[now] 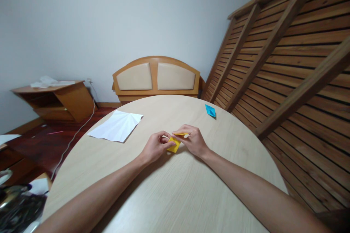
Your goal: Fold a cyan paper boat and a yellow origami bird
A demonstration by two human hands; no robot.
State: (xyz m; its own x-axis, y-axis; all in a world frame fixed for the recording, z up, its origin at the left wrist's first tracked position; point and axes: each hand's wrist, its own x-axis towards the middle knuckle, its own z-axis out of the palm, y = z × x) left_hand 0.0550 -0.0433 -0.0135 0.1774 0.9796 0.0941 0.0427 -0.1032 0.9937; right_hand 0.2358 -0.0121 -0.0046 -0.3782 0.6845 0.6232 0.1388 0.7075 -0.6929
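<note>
Above the middle of the round table, a small piece of folded yellow paper [174, 146] is held between both hands. My left hand [156, 146] is closed, with its thumb on the paper's face and the fingers behind. My right hand [193, 140] pinches an upper part of the same yellow paper, which sticks out as a thin flap. The fingers partly cover the paper, so I cannot make out the whole fold. A blue folded paper piece [210, 111] lies apart from the hands, toward the table's far right edge.
A creased white sheet [116, 126] lies on the left of the round wooden table [175, 200]. Beyond the table stands a padded headboard [156, 76]. Slatted wood [276, 69] leans along the right. At left are a low cabinet [54, 102] and a white cable [73, 137].
</note>
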